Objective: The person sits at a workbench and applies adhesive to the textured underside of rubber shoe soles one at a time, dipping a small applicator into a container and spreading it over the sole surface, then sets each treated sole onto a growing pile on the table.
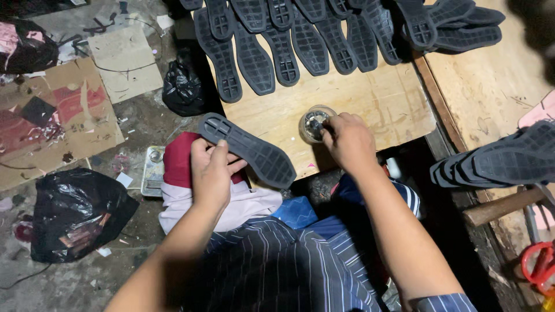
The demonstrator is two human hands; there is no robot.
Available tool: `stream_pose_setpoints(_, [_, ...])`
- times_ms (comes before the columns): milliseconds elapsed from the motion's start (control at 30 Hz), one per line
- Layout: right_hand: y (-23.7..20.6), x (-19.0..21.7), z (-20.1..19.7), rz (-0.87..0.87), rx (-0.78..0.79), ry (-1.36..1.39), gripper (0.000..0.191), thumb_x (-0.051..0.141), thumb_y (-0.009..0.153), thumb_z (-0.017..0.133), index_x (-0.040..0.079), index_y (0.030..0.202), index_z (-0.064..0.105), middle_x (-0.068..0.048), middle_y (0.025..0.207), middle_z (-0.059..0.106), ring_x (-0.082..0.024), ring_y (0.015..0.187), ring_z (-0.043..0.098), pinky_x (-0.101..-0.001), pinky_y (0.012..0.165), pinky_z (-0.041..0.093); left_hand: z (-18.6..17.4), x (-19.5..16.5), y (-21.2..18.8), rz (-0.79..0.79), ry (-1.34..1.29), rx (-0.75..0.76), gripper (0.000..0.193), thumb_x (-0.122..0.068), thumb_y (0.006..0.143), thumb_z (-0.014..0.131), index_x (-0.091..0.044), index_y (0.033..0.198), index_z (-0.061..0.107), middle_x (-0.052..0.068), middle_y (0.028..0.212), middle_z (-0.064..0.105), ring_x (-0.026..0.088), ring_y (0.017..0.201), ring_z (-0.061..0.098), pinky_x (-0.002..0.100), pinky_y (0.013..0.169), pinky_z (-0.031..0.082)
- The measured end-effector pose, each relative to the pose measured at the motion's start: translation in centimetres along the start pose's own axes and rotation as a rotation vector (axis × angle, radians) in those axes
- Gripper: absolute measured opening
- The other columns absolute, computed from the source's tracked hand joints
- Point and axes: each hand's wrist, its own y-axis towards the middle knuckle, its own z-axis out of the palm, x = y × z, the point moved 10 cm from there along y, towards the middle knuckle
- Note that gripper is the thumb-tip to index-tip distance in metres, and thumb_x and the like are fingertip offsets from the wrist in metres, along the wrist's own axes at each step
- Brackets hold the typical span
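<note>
A: Plywood desk (376, 98), pale, scuffed, raw edge. Dirty concrete floor (139, 124) to the left with flattened cardboard (55, 124), two crumpled black plastic bags (75, 211), paper scraps.

B: What's on the desk?

A: Row of black rubber shoe soles (277, 40) at the far edge, overlapping, moulded grid tread up. More soles stacked on the right (503, 159). Small round glue tin (315, 123), metal rim, shiny inside, near the front edge.

B: Left hand?

A: Left hand (211, 173) grasps one black shoe sole (248, 149), tread side up, fingers (219, 151) curled over its middle, thumb side pinching. Sole sits tilted in the air just off the desk's front-left corner, above the lap.

B: Right?

A: Right hand (347, 141) is at the tin, fingers bunched tight and dipped to the rim. Probably pinching something small; can't tell what, it's hidden.

B: Anything else?

A: Striped dark-blue clothing, red and white cloth (179, 173) on the lap, flat metal tin (153, 170) on the floor beside it. Wooden hammer handle (500, 207) and red scissors (540, 266) at the right edge.
</note>
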Motion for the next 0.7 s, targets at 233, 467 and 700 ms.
stream_pose_setpoints(233, [1.1, 1.7, 0.0, -0.087, -0.029, -0.208, 0.022, 0.024, 0.075, 0.082, 0.017, 0.095, 0.079, -0.003, 0.094, 0.07, -0.029, 0.096, 0.059, -0.044, 0.08, 0.044, 0.4, -3.7, -1.6, -0.118, -0.393, 0.226, 0.02, -0.016, 0.107, 0.053, -0.001, 0.118, 0.048, 0.014, 0.11, 0.069, 0.024, 0.096, 0.073, 0.039, 0.086, 0.064])
stream_pose_setpoints(467, [0.0, 0.6, -0.3, -0.052, -0.09, -0.177, 0.021, 0.023, 0.083, 0.079, 0.013, 0.101, 0.077, -0.005, 0.093, 0.067, -0.03, 0.095, 0.058, -0.0452, 0.083, 0.042, 7.7, -2.0, -11.2, -0.586, -1.02, 0.853, 0.062, -0.032, 0.101, 0.052, -0.011, 0.155, 0.029, 0.015, 0.153, 0.045, 0.042, 0.137, 0.048, 0.065, 0.112, 0.039])
stream_pose_setpoints(700, [-0.9, 0.2, -0.8, -0.058, -0.11, -0.098, 0.02, 0.02, 0.089, 0.077, 0.01, 0.106, 0.074, -0.009, 0.098, 0.064, -0.032, 0.097, 0.058, -0.0459, 0.082, 0.041, 7.7, 0.6, -11.5, -0.6, -0.797, 0.792, 0.074, -0.012, 0.098, 0.048, -0.013, 0.167, 0.019, 0.013, 0.161, 0.036, 0.036, 0.146, 0.04, 0.065, 0.12, 0.033])
